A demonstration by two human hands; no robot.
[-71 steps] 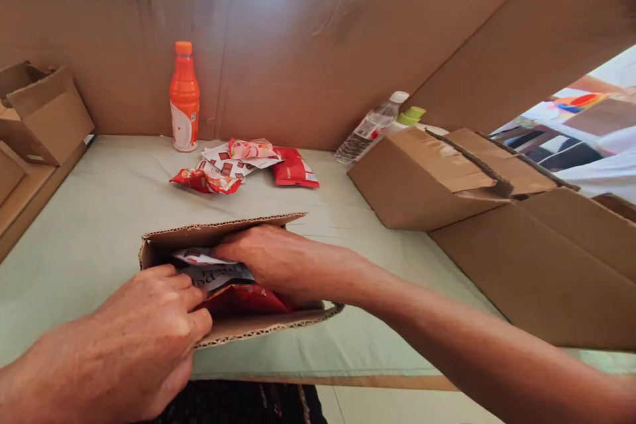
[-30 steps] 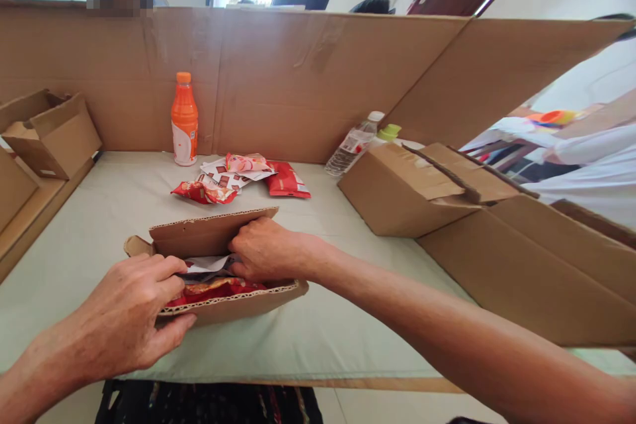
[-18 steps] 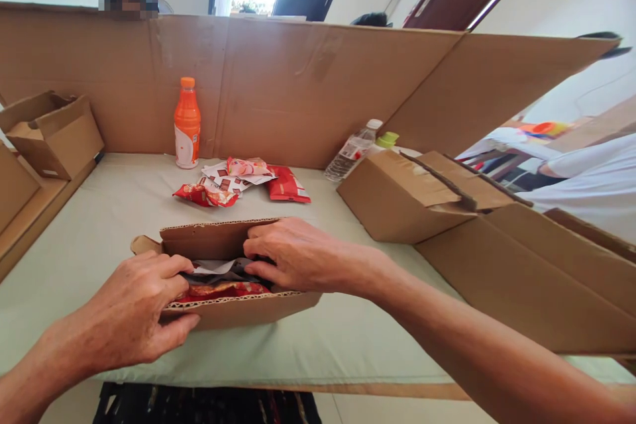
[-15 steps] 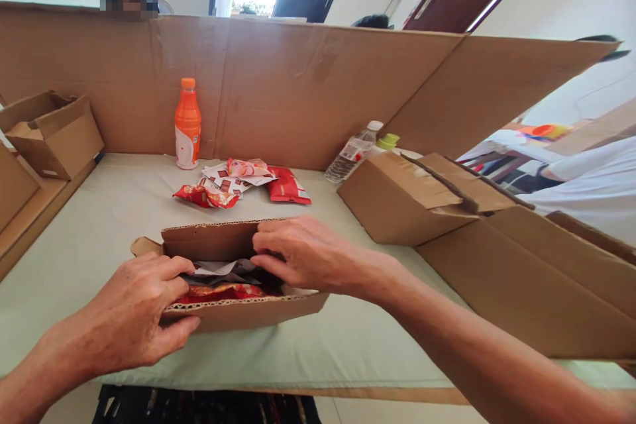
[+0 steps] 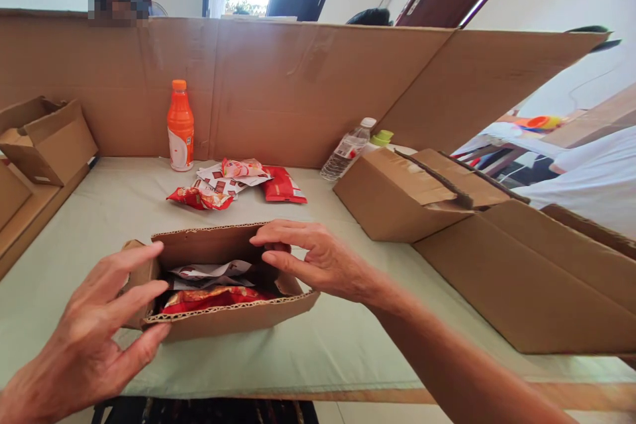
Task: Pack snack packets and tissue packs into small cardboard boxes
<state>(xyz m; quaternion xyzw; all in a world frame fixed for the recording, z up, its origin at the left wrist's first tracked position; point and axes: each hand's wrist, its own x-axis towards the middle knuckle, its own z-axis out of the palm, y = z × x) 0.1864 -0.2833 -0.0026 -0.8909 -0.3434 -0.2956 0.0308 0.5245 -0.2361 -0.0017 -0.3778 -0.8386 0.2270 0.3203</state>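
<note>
An open cardboard box (image 5: 233, 320) stands on the table close in front of me. Inside it lie a red snack packet (image 5: 213, 299) along the near wall and a white-and-brown packet (image 5: 213, 270) behind it. My left hand (image 5: 94, 318) is at the box's left end, fingers spread and holding nothing. Over the right end hovers my right hand (image 5: 315, 258), thumb and forefinger apart, its other fingers partly hidden; nothing shows in its grasp. Beyond the box lies a loose group of snack packets, among them a red packet (image 5: 283, 185) and a red-and-gold one (image 5: 199, 198).
An orange bottle (image 5: 181, 126) stands at the back, against a tall cardboard screen (image 5: 298, 93). A clear bottle (image 5: 348, 149) leans beside a green-capped container (image 5: 381, 138). Cardboard boxes flank the table on the right (image 5: 397, 202) and left (image 5: 64, 146). A person is behind the screen.
My left hand has let go of the box's left wall and drawn back leftward, its fingers opening. My right hand has loosened slightly at the right end. The packets inside show more.
</note>
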